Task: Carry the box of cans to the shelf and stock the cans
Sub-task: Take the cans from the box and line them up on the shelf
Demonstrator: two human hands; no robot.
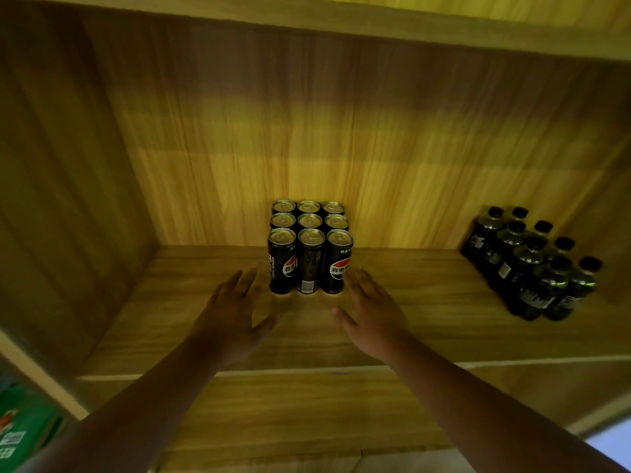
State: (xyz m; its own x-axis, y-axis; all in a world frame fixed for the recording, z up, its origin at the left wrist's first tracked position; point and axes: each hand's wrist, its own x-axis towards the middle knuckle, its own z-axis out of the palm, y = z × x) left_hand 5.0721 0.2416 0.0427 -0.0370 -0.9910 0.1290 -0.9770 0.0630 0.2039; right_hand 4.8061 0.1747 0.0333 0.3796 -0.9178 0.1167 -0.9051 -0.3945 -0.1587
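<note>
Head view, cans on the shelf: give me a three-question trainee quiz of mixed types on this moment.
1. Multiple choice: how are the cans arranged on the shelf? A) one single row B) a three-by-three block C) a stacked pyramid
2. True or false: the left hand grips a can.
3. Fill in: to the right of the cans stands a pack of dark ____.

Key
1. B: nine upright cans, three rows of three.
2. False: both the left hand and the right hand are open with fingers spread, one at each side of the front row, holding nothing.
3. bottles
</note>
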